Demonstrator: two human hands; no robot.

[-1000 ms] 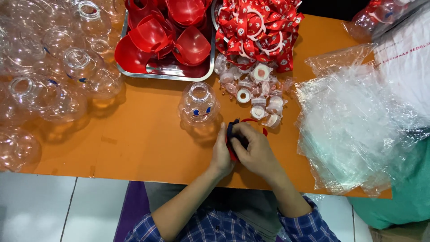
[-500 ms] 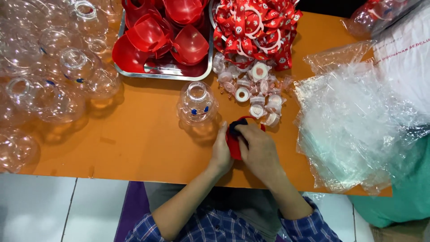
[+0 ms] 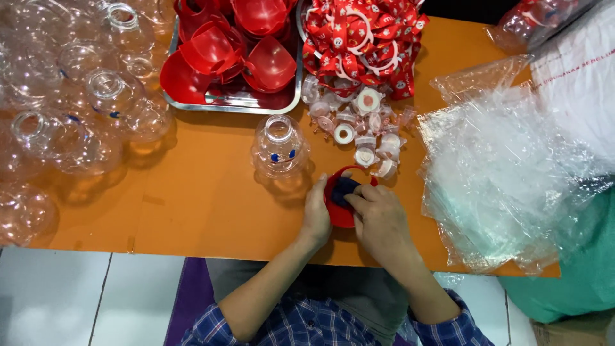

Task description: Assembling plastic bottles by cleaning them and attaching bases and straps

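Note:
Both of my hands hold a small red plastic piece (image 3: pixel 339 211) with a dark blue part (image 3: pixel 344 186) at its top, just above the orange table (image 3: pixel 198 198). My left hand (image 3: pixel 316 214) grips its left side. My right hand (image 3: pixel 378 221) covers its right side, fingers pressing on the blue part. A clear plastic bottle (image 3: pixel 279 146) stands upright just beyond my left hand, apart from it.
A metal tray (image 3: pixel 234 102) of red plastic shells sits at the back. Red patterned ribbons (image 3: pixel 362 38) and small white caps (image 3: pixel 365 128) lie right of it. Several clear bottles (image 3: pixel 70 109) crowd the left. Clear plastic bags (image 3: pixel 506 173) pile at the right.
The red piece has turned in my hands and shows more of its red body now. My hands stay at the same spot near the table's front edge.

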